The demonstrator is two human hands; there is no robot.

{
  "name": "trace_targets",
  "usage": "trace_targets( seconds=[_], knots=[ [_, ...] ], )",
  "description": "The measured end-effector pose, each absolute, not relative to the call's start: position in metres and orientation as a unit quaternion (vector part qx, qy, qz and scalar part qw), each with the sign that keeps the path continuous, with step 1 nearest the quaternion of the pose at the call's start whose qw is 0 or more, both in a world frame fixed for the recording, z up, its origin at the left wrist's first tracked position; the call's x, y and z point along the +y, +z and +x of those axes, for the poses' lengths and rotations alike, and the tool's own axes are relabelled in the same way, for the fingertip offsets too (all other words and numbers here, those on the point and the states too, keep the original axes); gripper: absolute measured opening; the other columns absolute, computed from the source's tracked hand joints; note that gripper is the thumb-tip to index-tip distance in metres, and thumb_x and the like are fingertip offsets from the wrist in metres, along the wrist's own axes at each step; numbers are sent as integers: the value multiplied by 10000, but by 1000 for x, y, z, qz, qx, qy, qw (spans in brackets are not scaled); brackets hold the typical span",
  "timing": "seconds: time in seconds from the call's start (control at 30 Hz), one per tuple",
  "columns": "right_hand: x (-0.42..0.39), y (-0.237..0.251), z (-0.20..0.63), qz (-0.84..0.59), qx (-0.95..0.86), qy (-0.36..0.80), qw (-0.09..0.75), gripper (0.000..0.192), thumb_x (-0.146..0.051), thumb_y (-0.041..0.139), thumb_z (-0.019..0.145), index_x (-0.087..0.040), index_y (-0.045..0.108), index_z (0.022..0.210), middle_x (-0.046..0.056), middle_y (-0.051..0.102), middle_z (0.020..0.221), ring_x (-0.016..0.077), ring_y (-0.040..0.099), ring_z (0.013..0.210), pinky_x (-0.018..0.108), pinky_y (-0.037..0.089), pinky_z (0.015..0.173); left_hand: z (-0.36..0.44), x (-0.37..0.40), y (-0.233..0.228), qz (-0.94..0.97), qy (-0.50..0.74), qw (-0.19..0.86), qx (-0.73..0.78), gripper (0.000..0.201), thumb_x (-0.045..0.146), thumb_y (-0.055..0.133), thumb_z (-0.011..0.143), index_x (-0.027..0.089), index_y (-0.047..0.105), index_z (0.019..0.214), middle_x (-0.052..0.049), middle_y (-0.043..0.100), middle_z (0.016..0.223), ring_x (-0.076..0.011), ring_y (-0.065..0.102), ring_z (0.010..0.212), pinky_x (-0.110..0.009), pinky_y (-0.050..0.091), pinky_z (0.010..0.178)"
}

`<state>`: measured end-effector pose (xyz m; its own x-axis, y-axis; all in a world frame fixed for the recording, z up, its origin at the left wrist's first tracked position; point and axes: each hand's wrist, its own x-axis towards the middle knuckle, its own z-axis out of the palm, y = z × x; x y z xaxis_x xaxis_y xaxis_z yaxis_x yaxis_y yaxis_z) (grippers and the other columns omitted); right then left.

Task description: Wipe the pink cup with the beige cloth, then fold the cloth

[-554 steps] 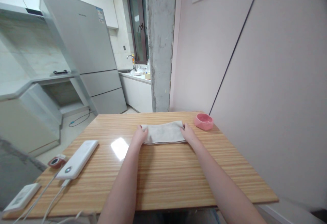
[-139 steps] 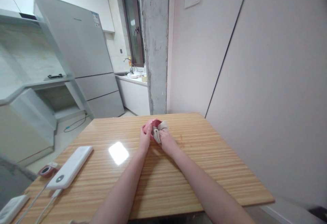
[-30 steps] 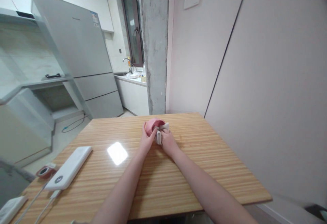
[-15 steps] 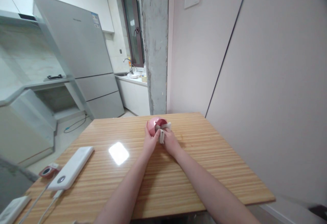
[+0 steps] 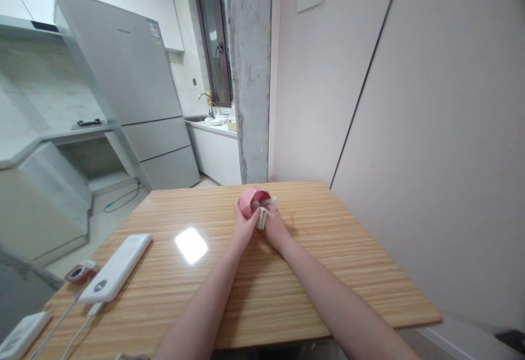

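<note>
Pink and glossy, a small rounded ceramic bowl [image 5: 249, 203] is tipped on its side above the far middle of the striped light-wood table [image 5: 287, 278]. The left hand [image 5: 245, 225] cups it from below and the left, fingers curled closed around its wall. The right hand [image 5: 274, 227] presses a bunched pale grey cloth [image 5: 263, 213] against the bowl's open mouth, fingers clenched on the fabric; most of the cloth is buried between palm and bowl, so only a folded edge and a small tuft show. Whether the bowl's lower edge touches the tabletop cannot be told, since both hands cover it. Its inside is mostly hidden by the cloth.

Near the table's left edge lies a long white power bank [image 5: 116, 267] with cables trailing off the lower border. Beside it sits a small red-and-white round device [image 5: 79, 272], too small to make out. A white flat box [image 5: 22, 334] is cut off at the lower left corner.
</note>
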<state>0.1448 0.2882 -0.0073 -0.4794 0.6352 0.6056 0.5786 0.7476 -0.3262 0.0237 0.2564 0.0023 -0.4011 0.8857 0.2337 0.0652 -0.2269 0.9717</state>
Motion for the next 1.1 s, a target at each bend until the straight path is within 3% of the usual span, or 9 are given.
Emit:
trace_targets(
  seconds=[0.13,0.27,0.47,0.6,0.77,0.83,0.97,1.03,1.1],
  knots=[
    [284,-1,146,-311,-889,19,335,219,-168,560,865,-165,641,1068,109,633,1090,231,517,1059,366,412,889,7,253,11,497,579,272,587,510,464,581,794,145,475,1178,-127,659,1060,-225,644,967,-345,508,841],
    [282,2,144,-303,-907,-5,292,221,-220,526,904,-198,636,1095,113,611,1180,239,496,1127,388,406,882,-21,243,29,594,489,192,609,468,466,626,754,189,567,1127,-83,681,1006,-244,646,922,-367,498,830],
    [289,-8,143,-329,-868,59,368,232,-178,554,871,-144,645,1082,126,643,1050,231,527,1032,356,441,874,15,251,11,466,621,297,556,844,424,697,715,168,285,1406,-117,669,1063,-222,657,933,-356,516,839],
    [286,-6,144,-302,-864,68,398,246,-122,588,821,-135,639,1062,103,641,997,220,527,978,340,452,853,17,255,8,447,625,297,567,704,380,690,724,151,395,1321,-139,632,1161,-231,619,1046,-364,484,922],
    [278,4,142,-292,-897,2,330,172,-153,550,867,-181,662,995,99,636,1034,228,521,997,366,431,852,-15,249,23,518,558,283,584,496,362,672,719,165,563,1161,-102,660,1093,-261,612,1045,-405,476,933],
    [278,3,141,-324,-894,9,308,167,-143,561,855,-169,664,984,107,638,1007,226,530,982,352,438,821,-12,248,21,532,553,288,573,593,368,695,704,171,522,1236,-111,633,1173,-256,590,1102,-394,437,988],
    [282,-3,143,-348,-878,49,326,171,-133,610,804,-137,663,966,106,633,963,221,541,942,333,454,792,12,250,9,487,609,294,553,886,391,696,718,167,237,1442,-152,531,1326,-235,534,1200,-364,402,1026],
    [283,-3,144,-321,-881,56,343,174,-127,601,810,-144,659,973,94,634,962,210,542,938,328,456,805,12,250,9,484,619,268,558,838,381,659,750,162,240,1441,-145,535,1319,-236,535,1195,-373,399,1029],
    [283,-1,145,-282,-896,48,340,182,-120,574,838,-163,655,995,84,639,971,201,540,960,328,452,820,3,249,14,505,603,236,571,720,354,633,762,168,349,1397,-117,583,1254,-243,557,1157,-388,406,1020]
  ],
)
